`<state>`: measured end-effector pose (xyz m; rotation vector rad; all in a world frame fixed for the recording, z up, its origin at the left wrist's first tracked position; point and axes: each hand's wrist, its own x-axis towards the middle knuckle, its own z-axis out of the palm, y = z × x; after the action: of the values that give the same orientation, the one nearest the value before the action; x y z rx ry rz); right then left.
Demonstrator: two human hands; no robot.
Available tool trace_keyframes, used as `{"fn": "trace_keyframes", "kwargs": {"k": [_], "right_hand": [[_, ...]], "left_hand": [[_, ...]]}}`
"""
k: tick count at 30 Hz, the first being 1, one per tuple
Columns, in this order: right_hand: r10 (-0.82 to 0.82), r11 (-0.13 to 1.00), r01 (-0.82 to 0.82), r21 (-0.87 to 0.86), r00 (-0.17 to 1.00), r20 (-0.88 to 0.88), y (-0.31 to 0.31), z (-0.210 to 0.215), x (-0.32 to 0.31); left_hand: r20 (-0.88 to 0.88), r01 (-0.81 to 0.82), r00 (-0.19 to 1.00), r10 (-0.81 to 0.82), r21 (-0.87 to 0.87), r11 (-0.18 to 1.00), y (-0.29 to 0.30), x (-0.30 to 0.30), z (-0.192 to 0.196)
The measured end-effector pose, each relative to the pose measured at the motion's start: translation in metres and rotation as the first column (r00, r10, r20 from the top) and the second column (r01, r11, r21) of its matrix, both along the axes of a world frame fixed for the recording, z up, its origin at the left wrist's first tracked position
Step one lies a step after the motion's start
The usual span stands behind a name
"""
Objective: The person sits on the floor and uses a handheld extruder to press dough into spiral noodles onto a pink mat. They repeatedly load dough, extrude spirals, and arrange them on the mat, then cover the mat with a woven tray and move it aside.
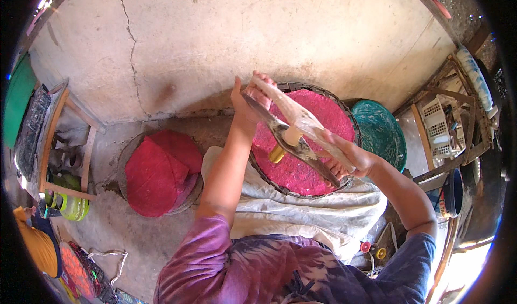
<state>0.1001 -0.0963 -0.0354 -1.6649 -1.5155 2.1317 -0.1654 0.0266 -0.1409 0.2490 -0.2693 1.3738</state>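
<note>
A two-handled wooden press is held slantwise in front of me, with two long bars roughly side by side. A pale round plug stands between the bars, and a brass-coloured cylinder juts out below. My left hand is closed round the upper left ends of the bars. At the lower right ends, my right hand is wrapped round the press, its fingers curled at the lower bar. Beneath it is a round woven tray with a red cloth-like sheet across it.
Left of my left arm, a folded red cloth lies on a round base. A teal basin stands right of the tray. Whitish cloth spreads before me. A wooden frame stands left; a white plastic basket is right.
</note>
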Motion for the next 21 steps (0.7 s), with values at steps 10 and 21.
{"fn": "trace_keyframes", "kwargs": {"k": [10,21], "right_hand": [[0.123,0.965,-0.12,0.235,0.992,0.003,-0.005,0.031,-0.033],[0.095,0.979,-0.089,0.183,0.995,-0.028,-0.005,0.037,-0.024]], "left_hand": [[0.037,-0.095,0.995,0.093,0.056,0.994,-0.002,-0.035,0.011],[-0.007,-0.095,0.995,0.095,-0.013,0.995,-0.008,-0.032,0.036]]}}
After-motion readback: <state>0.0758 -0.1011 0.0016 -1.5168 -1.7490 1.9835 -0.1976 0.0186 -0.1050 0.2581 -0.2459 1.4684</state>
